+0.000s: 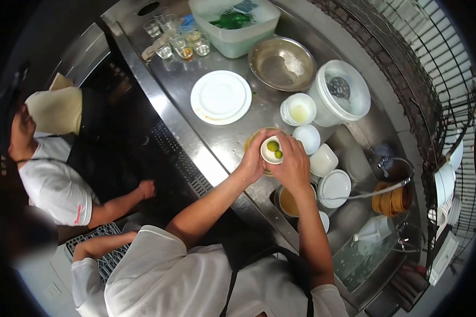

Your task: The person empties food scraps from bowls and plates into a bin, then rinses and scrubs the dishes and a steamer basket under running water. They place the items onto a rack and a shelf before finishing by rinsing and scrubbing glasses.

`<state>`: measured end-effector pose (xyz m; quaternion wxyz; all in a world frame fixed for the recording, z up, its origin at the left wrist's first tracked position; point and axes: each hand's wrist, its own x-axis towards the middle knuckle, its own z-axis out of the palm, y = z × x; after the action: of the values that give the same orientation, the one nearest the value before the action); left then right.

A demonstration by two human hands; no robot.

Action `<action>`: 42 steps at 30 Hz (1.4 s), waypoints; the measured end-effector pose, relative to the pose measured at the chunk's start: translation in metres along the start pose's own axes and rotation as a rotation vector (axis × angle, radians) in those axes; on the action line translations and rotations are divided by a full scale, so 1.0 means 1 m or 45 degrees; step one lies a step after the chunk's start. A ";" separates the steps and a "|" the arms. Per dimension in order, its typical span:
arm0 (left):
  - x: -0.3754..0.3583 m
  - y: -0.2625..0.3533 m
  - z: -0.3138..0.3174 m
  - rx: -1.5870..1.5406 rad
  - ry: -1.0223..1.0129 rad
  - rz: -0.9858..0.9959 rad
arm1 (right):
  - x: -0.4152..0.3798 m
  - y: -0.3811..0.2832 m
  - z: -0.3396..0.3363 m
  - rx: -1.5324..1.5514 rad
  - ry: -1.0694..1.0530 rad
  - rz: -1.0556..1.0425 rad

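Note:
Both my hands are closed round a small white bowl (266,157), one on each side. Two small green citrus fruits (273,146) sit inside it. My left hand (253,161) grips the bowl's left side, and my right hand (294,162) wraps its right side. Behind my hands the rim of a round yellowish-brown thing (250,139) shows; most of it is hidden. Close to my right hand are a white dish (307,138), a squarish white bowl (323,160) and a stack of small white bowls (300,109) with pale liquid in the top one.
White plates (220,98) lie stacked on the steel counter (227,140). Beyond stand drinking glasses (185,50), a plastic tub (235,42), a metal basin (267,63) and a white bucket (354,95). A water-filled sink (365,259) lies right. Two people (58,179) are at left.

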<state>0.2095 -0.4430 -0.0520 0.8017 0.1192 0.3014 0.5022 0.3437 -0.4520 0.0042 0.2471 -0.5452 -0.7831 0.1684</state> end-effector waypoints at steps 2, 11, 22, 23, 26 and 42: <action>0.001 0.009 0.002 0.035 0.067 -0.013 | 0.006 -0.007 -0.005 -0.038 -0.116 -0.087; 0.037 0.005 -0.053 0.372 0.353 0.250 | 0.045 -0.018 0.017 -0.154 -0.277 -0.415; 0.054 0.059 -0.062 0.646 0.365 0.390 | 0.091 -0.029 0.044 0.094 -0.230 -0.252; 0.056 0.066 -0.062 0.737 0.415 0.407 | 0.094 -0.025 0.050 0.184 -0.186 -0.180; 0.061 0.073 -0.066 0.685 0.490 0.216 | 0.098 -0.017 0.054 0.528 -0.069 0.087; 0.085 0.093 -0.036 0.622 0.367 -0.173 | 0.150 0.032 0.031 1.488 0.565 0.938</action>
<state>0.1461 -0.3292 -0.0651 0.7300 0.2156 0.5315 0.3717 0.3083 -0.3001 -0.0075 0.5784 -0.5740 -0.2620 0.5170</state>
